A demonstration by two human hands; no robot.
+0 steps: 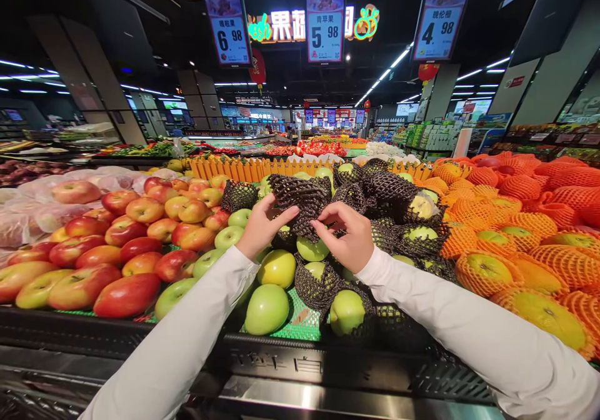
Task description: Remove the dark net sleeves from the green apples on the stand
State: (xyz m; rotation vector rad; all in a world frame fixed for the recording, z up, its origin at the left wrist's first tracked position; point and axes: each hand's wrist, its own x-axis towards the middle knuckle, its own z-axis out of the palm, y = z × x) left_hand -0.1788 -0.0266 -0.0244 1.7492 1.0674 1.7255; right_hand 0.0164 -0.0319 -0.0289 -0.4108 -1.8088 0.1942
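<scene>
A black foam fruit net [302, 196] is stretched between my hands above the green apples. My left hand [263, 225] grips its left side, the thumb lying across the front and the fingers partly hidden behind the mesh. With thumb and fingertips together, my right hand [350, 235] pinches the net's lower right edge. Whether an apple is inside this net cannot be seen. Just below lies a green apple [313, 249]. Bare green apples [267, 309] sit at the front left, and netted apples [347, 312] are at the front and right.
Red apples [126, 295] are heaped on the left. Oranges in orange nets [492, 270] are piled on the right. A black crate edge [272, 354] runs along the front, and a low orange picket fence [225, 170] stands behind. Price screens [325, 23] hang overhead.
</scene>
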